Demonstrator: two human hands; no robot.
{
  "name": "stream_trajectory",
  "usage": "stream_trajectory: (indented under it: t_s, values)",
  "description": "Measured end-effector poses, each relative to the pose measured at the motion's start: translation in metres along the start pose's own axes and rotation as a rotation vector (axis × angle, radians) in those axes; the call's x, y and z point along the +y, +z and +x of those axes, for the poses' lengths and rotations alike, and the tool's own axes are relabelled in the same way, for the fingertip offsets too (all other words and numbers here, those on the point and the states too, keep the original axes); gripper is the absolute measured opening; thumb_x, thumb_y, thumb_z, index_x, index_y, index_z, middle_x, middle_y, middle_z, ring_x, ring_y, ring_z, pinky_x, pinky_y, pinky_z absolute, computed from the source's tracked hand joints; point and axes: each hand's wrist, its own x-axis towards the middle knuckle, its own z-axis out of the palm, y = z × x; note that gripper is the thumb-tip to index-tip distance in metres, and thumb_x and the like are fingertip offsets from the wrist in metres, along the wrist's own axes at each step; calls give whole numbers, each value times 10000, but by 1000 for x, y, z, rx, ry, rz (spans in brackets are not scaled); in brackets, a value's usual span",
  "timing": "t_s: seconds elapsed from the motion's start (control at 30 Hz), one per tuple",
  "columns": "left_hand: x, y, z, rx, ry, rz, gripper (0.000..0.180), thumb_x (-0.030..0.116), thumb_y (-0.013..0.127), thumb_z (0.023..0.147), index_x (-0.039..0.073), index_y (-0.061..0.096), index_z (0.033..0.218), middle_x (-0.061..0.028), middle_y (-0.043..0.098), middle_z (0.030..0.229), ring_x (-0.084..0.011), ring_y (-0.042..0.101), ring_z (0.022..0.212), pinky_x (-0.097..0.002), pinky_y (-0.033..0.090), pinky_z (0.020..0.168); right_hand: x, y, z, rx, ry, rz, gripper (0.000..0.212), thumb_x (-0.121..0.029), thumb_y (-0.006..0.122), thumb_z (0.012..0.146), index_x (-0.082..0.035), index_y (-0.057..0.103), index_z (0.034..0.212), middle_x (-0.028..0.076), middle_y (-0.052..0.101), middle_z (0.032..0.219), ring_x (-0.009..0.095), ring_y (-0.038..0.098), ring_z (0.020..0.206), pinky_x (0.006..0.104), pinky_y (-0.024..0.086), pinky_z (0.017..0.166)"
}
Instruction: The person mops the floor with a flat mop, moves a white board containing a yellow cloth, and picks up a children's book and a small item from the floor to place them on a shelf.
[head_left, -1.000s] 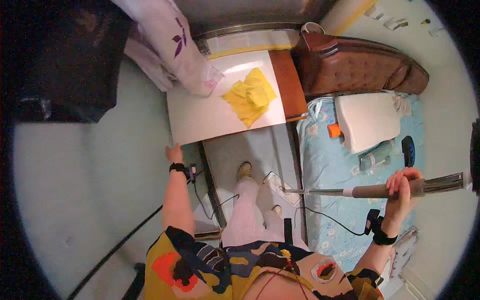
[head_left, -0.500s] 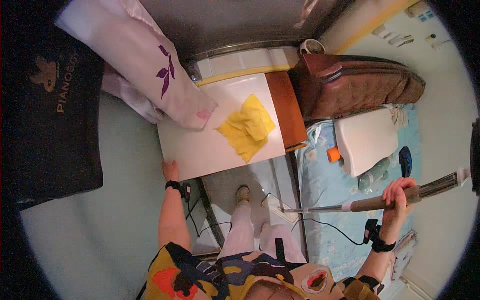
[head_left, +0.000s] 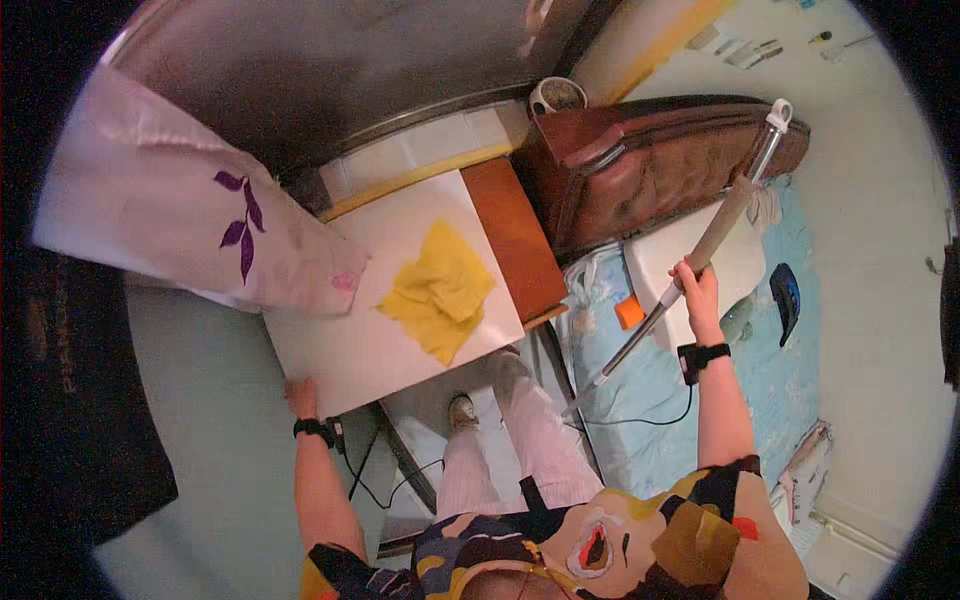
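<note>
My right hand (head_left: 702,290) is wrapped round the pole of a flat mop (head_left: 722,225), just below its brown grip sleeve. The pole slants from the upper right, over the bed, down toward my leg; the mop's head is hidden now. My left hand (head_left: 302,397) is at the near left corner of a white tabletop (head_left: 345,365), its fingers closed on the edge. A crumpled yellow cloth (head_left: 440,290) lies on the tabletop, touched by neither hand.
A pale curtain (head_left: 180,200) with purple leaves overlaps the table's left side. The bed (head_left: 640,440), with a brown padded headboard (head_left: 660,180), stands on the right, holding a white pillow (head_left: 655,260) and an orange object (head_left: 629,312). A cable (head_left: 640,423) hangs below my right wrist.
My right hand has moved left and up, and the mop pole has swung to a steep slant. One foot has stepped forward toward the table. The mop head has gone out of sight.
</note>
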Motion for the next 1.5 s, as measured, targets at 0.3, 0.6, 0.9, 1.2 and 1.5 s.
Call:
stream_trajectory:
  t_s: [0.3, 0.6, 0.9, 1.2, 1.5]
  values:
    - [9, -1, -38, 269, 254, 14, 218, 168, 488, 779, 114, 589, 964, -153, 547, 1030, -366, 468, 993, -507, 384, 818, 64, 13, 99, -97, 136, -459, 358, -278, 626, 757, 41, 542, 893, 123, 601, 756, 198, 577, 699, 299, 451, 632]
    - [-35, -73, -34, 170, -32, 165, 476, 375, 447, 815, 56, 476, 1167, -212, 427, 1220, -327, 387, 1128, -425, 257, 978, 114, 112, 9, -702, -73, -630, 329, -254, 541, 759, -2, 590, 964, 224, 595, 858, 360, 569, 829, 404, 451, 736]
    - [53, -19, -34, -258, 26, 576, 548, 408, 453, 798, 96, 385, 1244, -169, 381, 1286, -354, 347, 1168, -427, 270, 963, 198, 180, 14, -511, 105, -643, 529, -392, 553, 786, 59, 483, 1054, 255, 550, 1002, 403, 513, 945, 420, 421, 794]
    - [132, -49, -73, 161, -580, -633, 514, 384, 538, 761, -5, 511, 1096, -192, 487, 1138, -317, 462, 1027, -384, 365, 881, 177, 180, 3, -404, 118, -617, 550, -379, 590, 761, 68, 473, 1059, 252, 535, 1016, 390, 503, 958, 423, 403, 823]
    - [99, -39, -25, -71, -3, 0, 467, 364, 492, 810, 3, 517, 1105, -183, 467, 1184, -323, 467, 1041, -409, 372, 875, 131, 242, -21, -371, -226, -742, 492, -260, 646, 703, 69, 494, 1036, 243, 497, 1023, 369, 477, 959, 399, 390, 846]
